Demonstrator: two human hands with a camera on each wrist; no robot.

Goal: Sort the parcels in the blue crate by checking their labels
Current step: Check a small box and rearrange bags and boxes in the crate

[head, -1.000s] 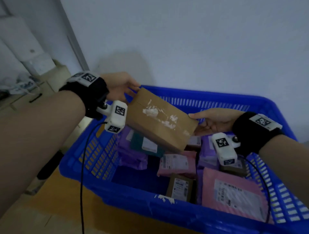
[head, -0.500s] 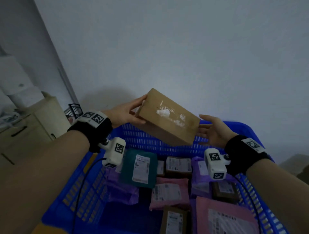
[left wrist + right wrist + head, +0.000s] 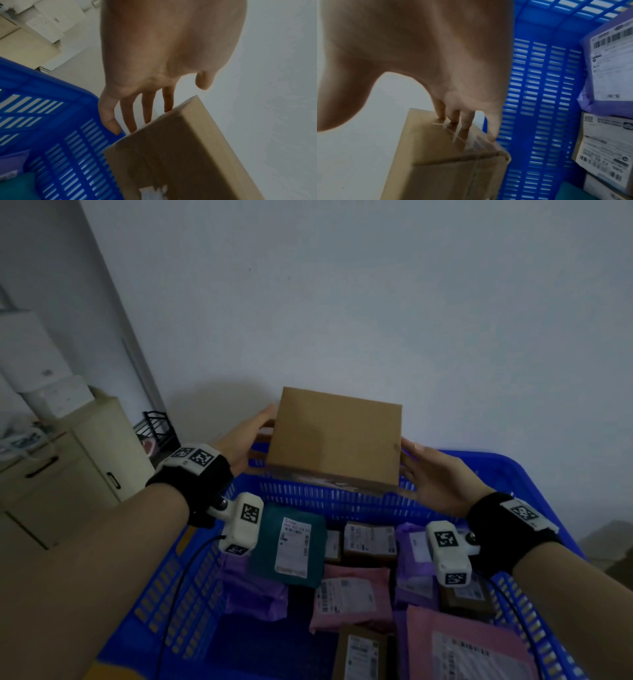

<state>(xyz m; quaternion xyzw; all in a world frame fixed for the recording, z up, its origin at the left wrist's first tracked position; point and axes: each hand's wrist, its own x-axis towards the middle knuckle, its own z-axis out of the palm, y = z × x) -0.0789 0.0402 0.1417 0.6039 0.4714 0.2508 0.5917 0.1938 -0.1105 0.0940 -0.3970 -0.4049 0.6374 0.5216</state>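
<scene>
Near right in the crate (image 3: 178, 604) lies a big pink bag (image 3: 472, 645), label up. A small carton (image 3: 361, 655) sits just left of it, label up too. Behind them is a small pink bag (image 3: 352, 597), label up. Further back on the left, a teal bag (image 3: 291, 546) lies label up, partly over a purple bag (image 3: 253, 590). In the far row a labelled carton (image 3: 370, 541) sits between the teal bag and a second purple bag (image 3: 414, 553).

I hold the box (image 3: 334, 440) in the air over the crate's far rim, clear of the parcels, with a plain brown face toward me. The left wrist view shows a torn white patch (image 3: 150, 192) on its lower face.

My left hand (image 3: 245, 440) has straight, slightly spread fingers, with the fingertips (image 3: 132, 128) on the box's left end. The thumb looks clear of the box. My right hand (image 3: 431, 477) also has straight fingers, with the fingertips (image 3: 465, 124) pressed on the taped right end. Neither hand curls round the box; it is squeezed between the two flat hands.

Behind is a pale wall (image 3: 376, 302), and a cream cabinet (image 3: 68, 474) stands far left.
</scene>
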